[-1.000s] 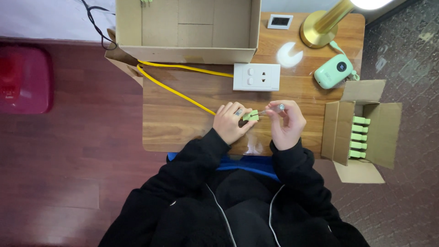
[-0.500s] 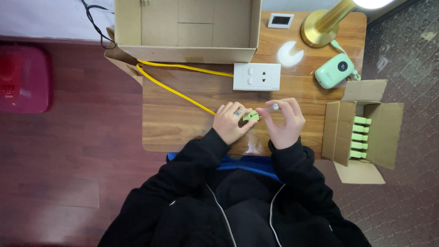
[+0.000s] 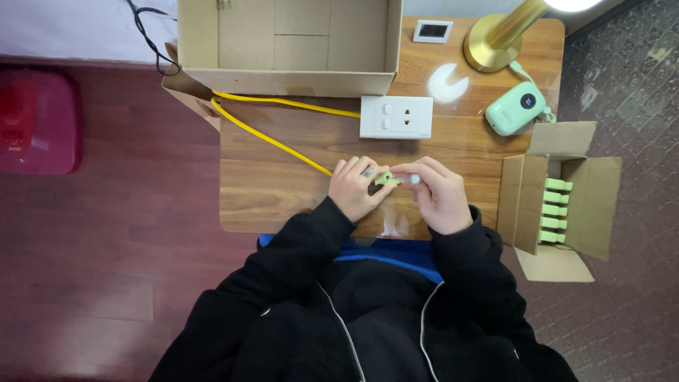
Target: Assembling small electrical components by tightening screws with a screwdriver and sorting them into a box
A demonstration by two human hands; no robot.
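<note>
Green plug [image 3: 386, 179] sits just below the white socket [image 3: 395, 117] – left hand [image 3: 357, 189] fingers closed around it, right hand [image 3: 437, 194] fingers pinching a small pale piece [image 3: 414, 180] against its end – best kept level, the two aligned squarely over the worktop [image 3: 283, 184].

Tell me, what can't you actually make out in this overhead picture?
- Small green piece, head view: mostly covered by the left hand and right hand; too small to identify.
- Lamp: top cut off by the edge.
- Green items in the side box: too small.
</note>
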